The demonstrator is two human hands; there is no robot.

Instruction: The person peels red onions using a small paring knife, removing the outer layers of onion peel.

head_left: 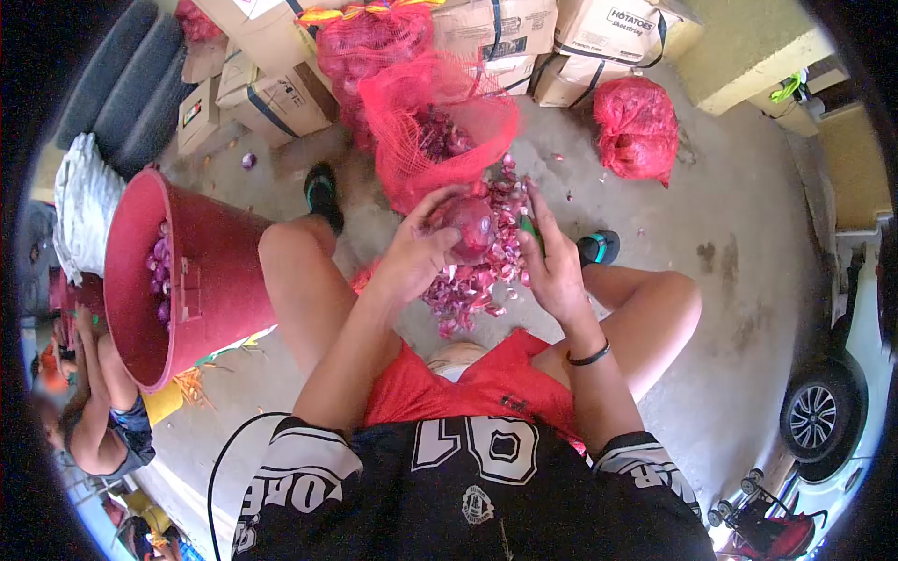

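so the floor [739,318] is grey concrete, kinda stained off right of the grip. messy heap of onion skins [458,304] on it right below the left hand [412,252]. open mesh sack [398,140] just beyond the grip, red bag [636,131] further out right, big red tub [224,280] over left. way right, edge's warped, but probably a car wheel [814,416].

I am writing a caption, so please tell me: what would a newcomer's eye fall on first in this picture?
Probably the round red onion in the left hand at the centre, beside a green object in the right hand. Below lie purple peels on the floor, with an open red mesh bag beyond; at left is a large red tub holding more onions.
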